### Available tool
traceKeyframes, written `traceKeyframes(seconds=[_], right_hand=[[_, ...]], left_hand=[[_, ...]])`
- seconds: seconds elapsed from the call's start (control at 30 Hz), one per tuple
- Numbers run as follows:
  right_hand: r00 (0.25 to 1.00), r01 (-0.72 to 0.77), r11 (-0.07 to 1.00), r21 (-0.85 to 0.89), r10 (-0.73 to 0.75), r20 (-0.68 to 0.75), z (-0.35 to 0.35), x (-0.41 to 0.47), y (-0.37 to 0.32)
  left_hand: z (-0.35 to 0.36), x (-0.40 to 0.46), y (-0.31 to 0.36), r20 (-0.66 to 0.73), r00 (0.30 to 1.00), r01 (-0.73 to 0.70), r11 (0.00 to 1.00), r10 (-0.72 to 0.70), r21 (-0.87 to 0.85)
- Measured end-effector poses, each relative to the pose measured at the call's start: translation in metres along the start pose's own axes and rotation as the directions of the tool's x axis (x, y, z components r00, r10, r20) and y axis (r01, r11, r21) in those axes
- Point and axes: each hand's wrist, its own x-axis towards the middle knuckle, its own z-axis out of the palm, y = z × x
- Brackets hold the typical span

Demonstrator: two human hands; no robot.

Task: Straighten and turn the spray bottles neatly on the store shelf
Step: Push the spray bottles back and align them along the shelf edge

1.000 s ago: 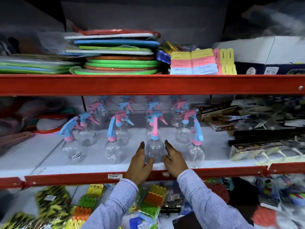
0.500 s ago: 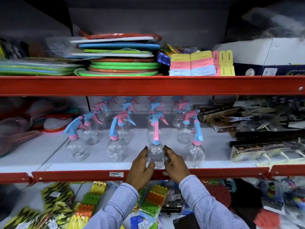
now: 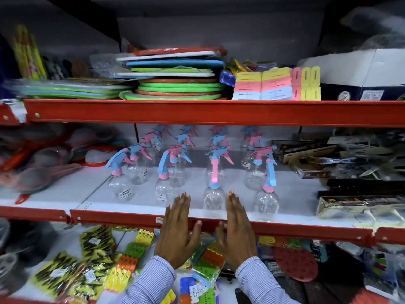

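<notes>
both hands [image 3: 178,234] released; bottle [image 3: 214,195] stands between them.

The clear, glossy plastic spray bottle [image 3: 213,199] with a smooth pink-and-blue plastic trigger head stands on a matt white shelf board [image 3: 72,194] edged by a red painted metal rail [image 3: 118,220] with a slight sheen. Above, the stack of round green and orange plastic plates [image 3: 179,89] looks smooth and shiny. The striped blue-and-white cloth sleeve [image 3: 153,281] shows a fine woven texture.
</notes>
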Motion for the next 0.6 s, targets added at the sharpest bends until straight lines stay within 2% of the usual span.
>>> traceKeyframes(seconds=[0.13, 0.27, 0.5, 0.6], right_hand=[[0.986, 0.166, 0.980, -0.111, -0.163, 0.043, 0.012, -0.009, -0.018], [0.969, 0.240, 0.961, -0.139, -0.228, 0.096, 0.026, -0.002, -0.046], [0.977, 0.198, 0.969, -0.150, -0.183, 0.108, 0.063, 0.026, -0.083], [0.989, 0.104, 0.989, -0.109, -0.091, 0.120, 0.085, 0.037, -0.093]], left_hand=[[-0.020, -0.019, -0.017, -0.032, 0.999, 0.030, 0.976, -0.024, 0.218], [-0.042, -0.029, -0.041, -0.018, 0.996, 0.091, 0.944, -0.089, 0.318], [-0.058, -0.015, -0.096, 0.048, 0.997, 0.047, 0.945, -0.066, 0.323], [-0.057, -0.002, -0.124, 0.090, 0.996, -0.012, 0.965, -0.011, 0.260]])
